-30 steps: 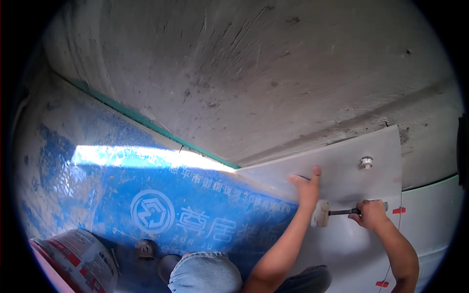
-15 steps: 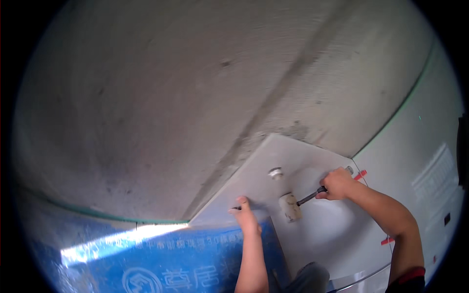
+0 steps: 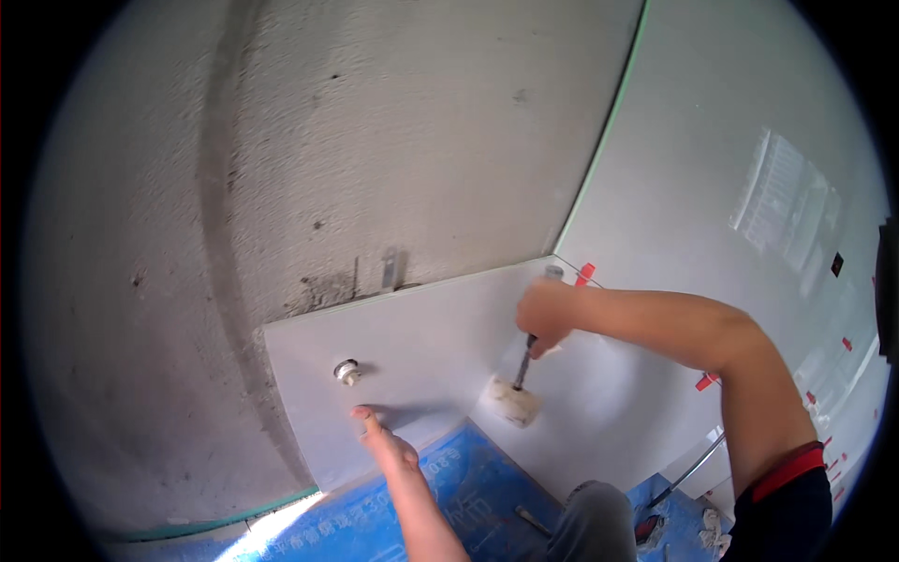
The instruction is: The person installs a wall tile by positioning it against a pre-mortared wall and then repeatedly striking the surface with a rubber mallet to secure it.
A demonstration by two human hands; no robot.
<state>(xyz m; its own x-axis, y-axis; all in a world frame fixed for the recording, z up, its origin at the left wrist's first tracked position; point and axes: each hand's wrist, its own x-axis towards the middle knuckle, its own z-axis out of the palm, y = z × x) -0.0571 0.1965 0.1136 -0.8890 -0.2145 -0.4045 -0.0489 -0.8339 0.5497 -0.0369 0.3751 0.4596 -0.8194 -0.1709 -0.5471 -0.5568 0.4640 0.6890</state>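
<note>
My right hand (image 3: pixel 548 314) is closed around the dark handle of a rubber mallet (image 3: pixel 514 401), whose stained off-white head hangs down near the inner corner between the wall tiles. On the left, my left hand (image 3: pixel 386 444) is against the lower part of a large pale grey wall tile (image 3: pixel 431 323), below a round metal pipe fitting (image 3: pixel 347 372). Its visible finger is stretched out along the tile. The other fingers are partly hidden, and I see nothing held there.
Bare cement wall (image 3: pixel 440 140) rises above the tile, with a small metal clip (image 3: pixel 390 268) at its top edge. Red levelling wedges (image 3: pixel 584 274) stick out along joints of the right wall. Blue printed sheeting (image 3: pixel 393 520) covers the floor. My knee (image 3: pixel 595 525) is at the bottom.
My view has swung, so the tile and both hands appear farther left. The mallet handle is now steeper, with its head below my right hand. My left hand stays at the tile.
</note>
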